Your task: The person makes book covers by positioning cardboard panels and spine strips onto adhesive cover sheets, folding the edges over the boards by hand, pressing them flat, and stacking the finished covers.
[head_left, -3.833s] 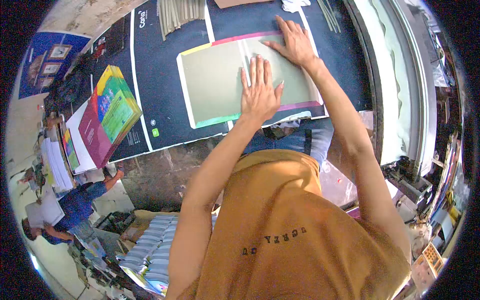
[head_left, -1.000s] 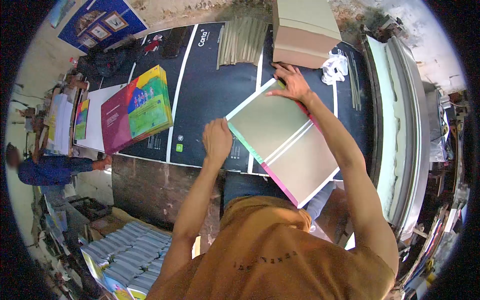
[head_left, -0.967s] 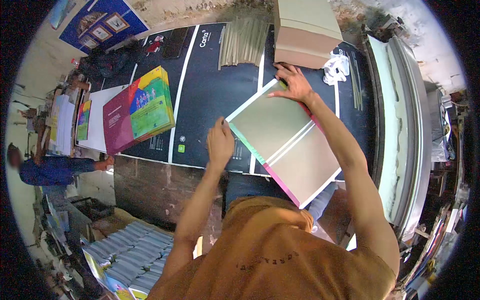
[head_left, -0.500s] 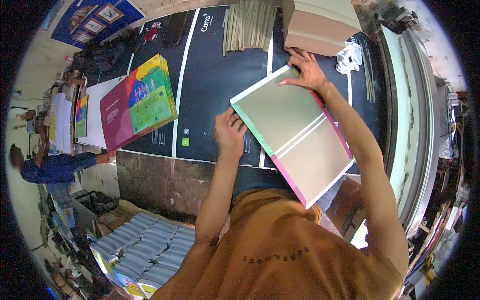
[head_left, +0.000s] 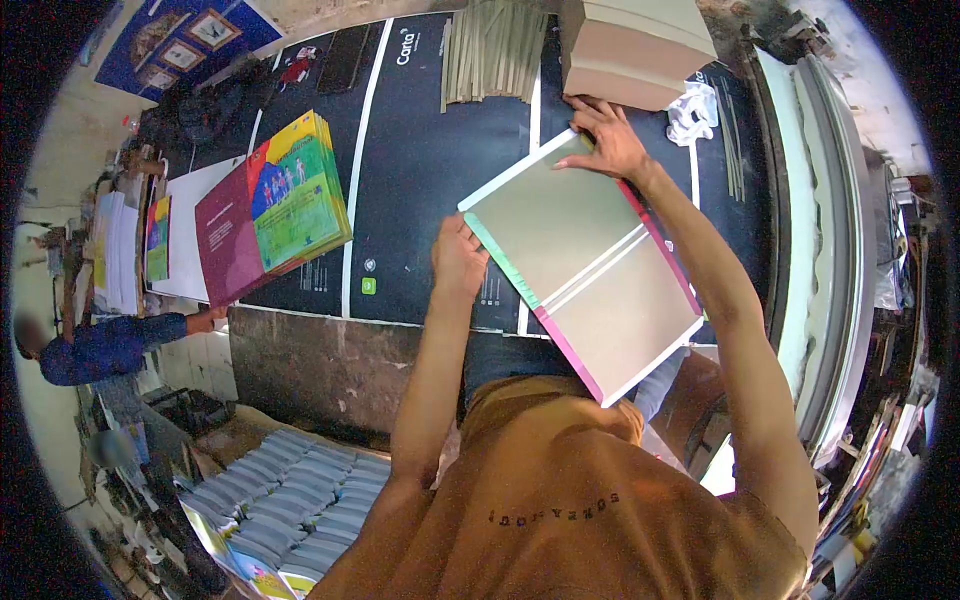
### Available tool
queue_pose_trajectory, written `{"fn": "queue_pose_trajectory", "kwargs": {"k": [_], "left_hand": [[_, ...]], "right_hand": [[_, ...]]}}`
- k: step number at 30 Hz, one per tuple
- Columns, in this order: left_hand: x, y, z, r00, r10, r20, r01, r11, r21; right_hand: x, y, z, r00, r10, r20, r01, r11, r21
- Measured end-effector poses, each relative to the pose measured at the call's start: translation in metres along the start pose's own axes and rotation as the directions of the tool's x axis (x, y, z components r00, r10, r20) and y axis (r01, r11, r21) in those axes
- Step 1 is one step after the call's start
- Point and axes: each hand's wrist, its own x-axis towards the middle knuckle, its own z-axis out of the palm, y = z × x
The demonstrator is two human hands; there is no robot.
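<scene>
A book cover lies askew on the dark table, its grey boards face up, with green, pink and white folded edges and two white strips across the middle. Its lowest corner hangs over the table's front edge. My left hand is closed at the cover's left corner, fingers together against the green edge; the thumb is hard to see. My right hand spans the top corner, thumb stretched over the board and fingers spread beyond the edge.
Stacked boards stand behind my right hand, beside a white crumpled cloth. Grey strips lie at the back. Colourful covers are piled at left. Another person stands far left. Stacked booklets fill the lower left.
The cover has turned from lying square to lying askew since the earliest frame. My left hand has gone from flat on the boards to the left corner, and its fingers have closed. My right thumb remains stretched out.
</scene>
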Motion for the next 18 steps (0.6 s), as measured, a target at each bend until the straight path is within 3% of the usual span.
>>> {"fn": "queue_pose_trajectory", "kwargs": {"k": [4,5,6,7,10,13,16,17,18], "left_hand": [[0.004,0.013,-0.010,0.996,-0.030,-0.080,0.054,0.950,0.309],[0.011,0.023,-0.002,1.000,0.026,-0.010,-0.014,0.782,0.623],[0.014,0.036,0.010,0.995,0.061,0.074,-0.095,0.512,0.854],[0.008,0.045,0.024,0.986,0.068,0.154,-0.163,0.177,0.970],[0.009,0.053,0.110,0.942,-0.113,0.317,-0.335,-0.232,0.913],[0.040,0.021,0.133,0.868,-0.008,0.496,-0.440,-0.474,0.763],[0.006,-0.014,0.133,0.861,0.208,0.463,-0.302,-0.523,0.797],[0.000,-0.027,0.128,0.907,0.149,0.395,-0.296,-0.442,0.847],[0.004,-0.044,0.116,0.816,0.263,0.515,-0.334,-0.514,0.790]], "right_hand": [[-0.006,-0.005,-0.001,1.000,-0.003,0.019,0.002,1.000,0.017],[-0.008,-0.005,0.000,1.000,-0.018,0.015,0.018,1.000,0.024],[-0.009,-0.004,-0.002,0.999,-0.032,0.013,0.032,0.999,0.033],[-0.010,-0.009,-0.005,0.998,-0.004,-0.058,0.010,0.995,0.102],[-0.012,-0.012,-0.008,0.991,0.131,0.027,-0.132,0.987,0.089],[-0.015,-0.007,-0.002,0.987,0.159,0.032,-0.160,0.986,0.040],[-0.012,-0.010,-0.009,0.988,0.145,0.061,-0.147,0.989,0.033],[-0.012,-0.012,-0.014,0.989,0.126,0.072,-0.129,0.991,0.041],[-0.013,-0.013,-0.015,0.990,0.107,0.088,-0.112,0.992,0.052]]}}
